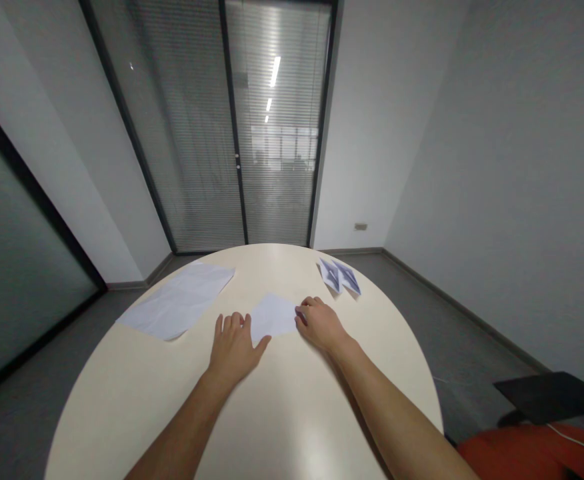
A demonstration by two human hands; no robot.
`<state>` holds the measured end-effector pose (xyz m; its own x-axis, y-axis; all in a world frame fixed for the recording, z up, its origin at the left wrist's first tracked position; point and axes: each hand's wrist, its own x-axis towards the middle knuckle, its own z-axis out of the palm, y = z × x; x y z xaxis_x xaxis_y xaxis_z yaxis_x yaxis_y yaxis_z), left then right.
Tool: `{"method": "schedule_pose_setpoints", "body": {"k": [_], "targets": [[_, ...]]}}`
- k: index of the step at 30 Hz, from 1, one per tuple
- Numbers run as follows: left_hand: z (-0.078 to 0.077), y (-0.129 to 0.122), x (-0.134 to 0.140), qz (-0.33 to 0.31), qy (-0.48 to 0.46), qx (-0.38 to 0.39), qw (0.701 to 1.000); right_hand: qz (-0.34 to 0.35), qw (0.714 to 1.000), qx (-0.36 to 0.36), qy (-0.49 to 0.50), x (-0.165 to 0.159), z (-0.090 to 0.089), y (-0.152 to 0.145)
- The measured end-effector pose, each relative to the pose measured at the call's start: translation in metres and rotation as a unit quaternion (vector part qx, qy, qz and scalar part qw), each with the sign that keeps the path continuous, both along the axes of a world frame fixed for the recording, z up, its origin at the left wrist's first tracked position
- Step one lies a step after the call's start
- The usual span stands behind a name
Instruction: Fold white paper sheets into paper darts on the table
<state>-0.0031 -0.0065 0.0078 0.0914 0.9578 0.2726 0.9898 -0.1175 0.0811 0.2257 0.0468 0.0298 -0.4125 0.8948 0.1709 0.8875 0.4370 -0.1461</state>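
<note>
White paper (273, 315): flat, near the middle of the cream counter (257, 427).
Left grip (235, 348): released, fingers spread at the paper's left edge.
Right grip (321, 325): fingers curled at its right edge; cannot tell whether they pinch it.
Larger sheet (179, 303): left, creased.
Folded paper (348, 277): far right, shaded blue-grey.

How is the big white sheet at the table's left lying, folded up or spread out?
Spread out: the large sheet lies broad and nearly flat on the table. Whether another layer sits underneath, I cannot tell.
</note>
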Motion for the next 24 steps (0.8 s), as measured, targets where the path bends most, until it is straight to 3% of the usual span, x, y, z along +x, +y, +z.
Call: {"method": "schedule_pose_setpoints", "body": {"k": [7, 16, 24], "targets": [[-0.006, 0.005, -0.013, -0.059, -0.019, -0.011, 0.998, 0.030, 0.999, -0.005, 0.013, 0.002, 0.000, 0.001], [0.002, 0.008, -0.009, -0.104, -0.045, -0.021, 0.993, 0.036, 0.999, 0.002, 0.034, 0.004, -0.004, 0.005], [0.003, 0.009, -0.008, -0.089, -0.043, -0.047, 0.994, 0.058, 0.997, -0.004, 0.042, 0.008, 0.000, 0.003]]}}
